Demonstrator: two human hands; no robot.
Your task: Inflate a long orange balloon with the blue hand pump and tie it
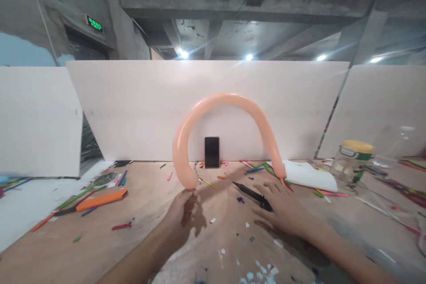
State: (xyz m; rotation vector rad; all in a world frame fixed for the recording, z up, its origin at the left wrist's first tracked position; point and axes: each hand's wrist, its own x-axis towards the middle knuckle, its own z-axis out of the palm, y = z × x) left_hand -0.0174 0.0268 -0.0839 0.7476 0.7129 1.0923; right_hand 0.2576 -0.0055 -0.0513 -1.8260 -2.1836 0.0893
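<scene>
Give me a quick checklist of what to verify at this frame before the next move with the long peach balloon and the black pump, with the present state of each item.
1. Left hand grips one end of the peach balloon: ok.
2. Balloon inflated, arched upright over the table: ok.
3. Balloon's other end free of the right hand: ok, it sits just above the fingers.
4. Right hand has the black pump in a grip: not ok, open fingers lie on it.
5. Balloon end tied off: cannot tell.
6. Phone standing clear against the board: ok.
</scene>
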